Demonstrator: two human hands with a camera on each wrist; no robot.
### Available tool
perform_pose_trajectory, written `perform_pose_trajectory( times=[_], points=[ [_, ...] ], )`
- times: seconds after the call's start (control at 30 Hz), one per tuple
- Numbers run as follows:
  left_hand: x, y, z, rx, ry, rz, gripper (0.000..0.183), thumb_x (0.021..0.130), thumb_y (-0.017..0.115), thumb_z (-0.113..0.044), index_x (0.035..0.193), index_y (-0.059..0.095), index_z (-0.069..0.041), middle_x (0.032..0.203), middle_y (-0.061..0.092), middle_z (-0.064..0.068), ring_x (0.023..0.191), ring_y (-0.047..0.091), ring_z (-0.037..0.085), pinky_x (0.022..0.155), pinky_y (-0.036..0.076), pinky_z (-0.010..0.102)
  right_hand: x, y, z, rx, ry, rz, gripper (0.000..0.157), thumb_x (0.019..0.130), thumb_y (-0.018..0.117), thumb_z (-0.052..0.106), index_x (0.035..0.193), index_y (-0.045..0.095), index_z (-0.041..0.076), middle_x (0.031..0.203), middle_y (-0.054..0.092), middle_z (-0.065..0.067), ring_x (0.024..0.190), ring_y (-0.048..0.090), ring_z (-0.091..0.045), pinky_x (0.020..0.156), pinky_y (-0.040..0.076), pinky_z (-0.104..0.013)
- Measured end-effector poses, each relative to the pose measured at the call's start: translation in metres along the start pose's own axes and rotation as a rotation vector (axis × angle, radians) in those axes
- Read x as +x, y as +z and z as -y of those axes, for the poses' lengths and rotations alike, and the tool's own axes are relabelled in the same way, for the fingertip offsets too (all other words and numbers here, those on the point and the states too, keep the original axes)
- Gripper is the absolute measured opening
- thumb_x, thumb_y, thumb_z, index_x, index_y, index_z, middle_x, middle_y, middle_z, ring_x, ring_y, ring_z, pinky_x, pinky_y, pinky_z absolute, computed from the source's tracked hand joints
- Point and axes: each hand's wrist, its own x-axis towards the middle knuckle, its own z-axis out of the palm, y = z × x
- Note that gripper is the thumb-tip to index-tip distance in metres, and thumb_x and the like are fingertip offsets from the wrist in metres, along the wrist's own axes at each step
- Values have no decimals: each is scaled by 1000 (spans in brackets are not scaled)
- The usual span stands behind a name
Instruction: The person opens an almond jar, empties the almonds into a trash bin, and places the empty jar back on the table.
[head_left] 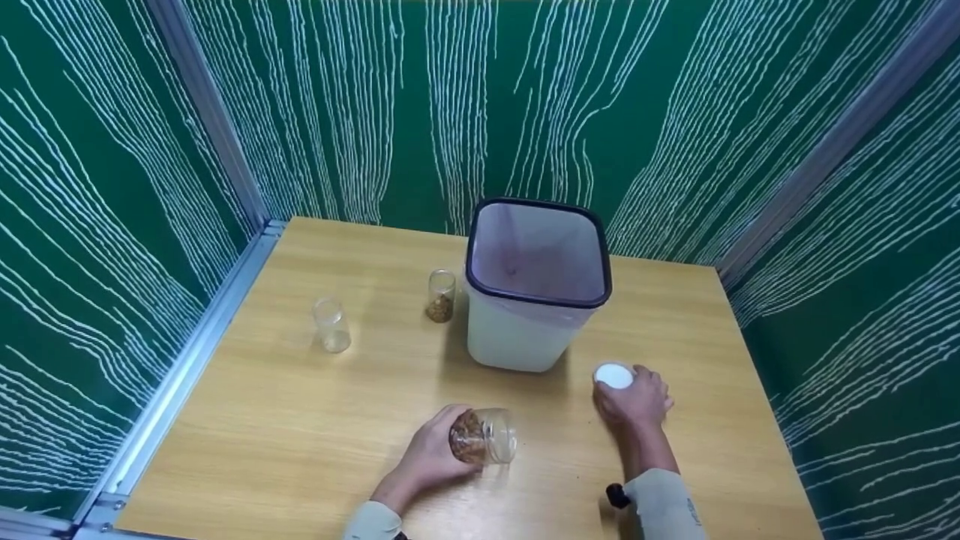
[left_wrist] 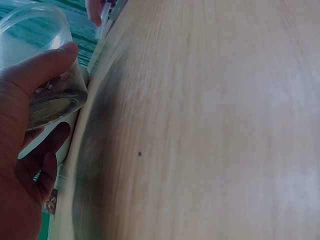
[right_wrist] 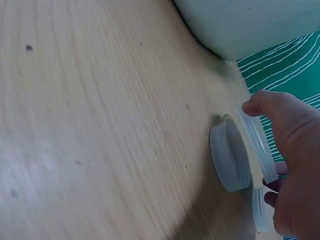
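My left hand (head_left: 439, 446) grips a clear jar (head_left: 501, 435) with brown, nut-like pieces in its bottom end. The jar is tilted, its uncovered mouth toward the right. In the left wrist view, the thumb lies along the side of the jar (left_wrist: 72, 82). On the right, my right hand (head_left: 641, 397) pinches a round whitish lid (head_left: 613, 375) at its edge. The right wrist view shows that held lid (right_wrist: 259, 145) above the table, with a second lid (right_wrist: 230, 157) lying close by and a third lid (right_wrist: 261, 212) partly behind the fingers.
A tall white bin (head_left: 525, 337) with a black rim stands at the middle back. Left of it is a clear jar (head_left: 440, 296) with brown pieces at its bottom, and farther left a clear jar (head_left: 332, 330) with no visible contents. Green walls (head_left: 412, 112) enclose the wooden table (head_left: 300, 420).
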Motion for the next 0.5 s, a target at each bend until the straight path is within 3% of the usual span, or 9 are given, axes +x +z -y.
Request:
perform_pose_trajectory(
  times=[0.37, 0.5],
  points=[
    [-2, 2, 2, -1, -33, 21, 86, 57, 91, -26, 133, 53, -10, 127, 56, -6, 114, 56, 15, 99, 44, 34, 5, -2, -2, -5, -41, -48, 96, 72, 73, 61, 138, 44, -3, 126, 51, -27, 112, 42, -44, 91, 25, -59],
    [-1, 1, 0, -1, -22, -1, 85, 55, 90, -26, 131, 54, -10, 125, 56, -7, 112, 56, 14, 98, 45, 34, 10, -5, 1, 10, -29, -30, 99, 74, 72, 62, 141, 40, -3, 129, 48, -26, 115, 39, -44, 94, 23, -58]
  ],
)
